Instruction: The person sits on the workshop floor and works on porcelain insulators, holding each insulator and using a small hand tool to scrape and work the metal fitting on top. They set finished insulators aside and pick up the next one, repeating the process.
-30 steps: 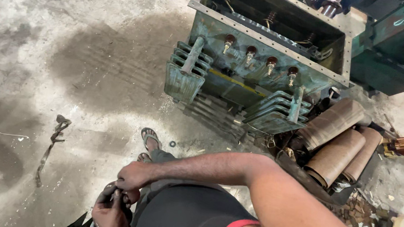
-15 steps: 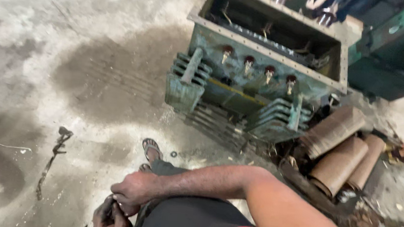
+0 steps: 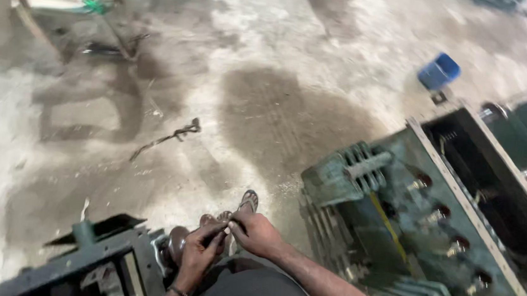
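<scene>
Two hands are seen low in the frame: the left hand (image 3: 198, 253) is curled beside a dark metal frame (image 3: 85, 266), the right hand (image 3: 256, 233) pinched against it; what the fingers grip cannot be told. One green ribbed tank (image 3: 420, 244) is cut off rightward.

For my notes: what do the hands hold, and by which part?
Cannot be told: left hand and right hand meet fingertip to fingertip; anything between is hidden.

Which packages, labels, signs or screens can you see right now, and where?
No labels, signs or screens show.
Blue container: small, boxy, on the concrete floor far right, above the open green metal tank.
Hands: at bottom centre, pinching something too small to tell.
</scene>
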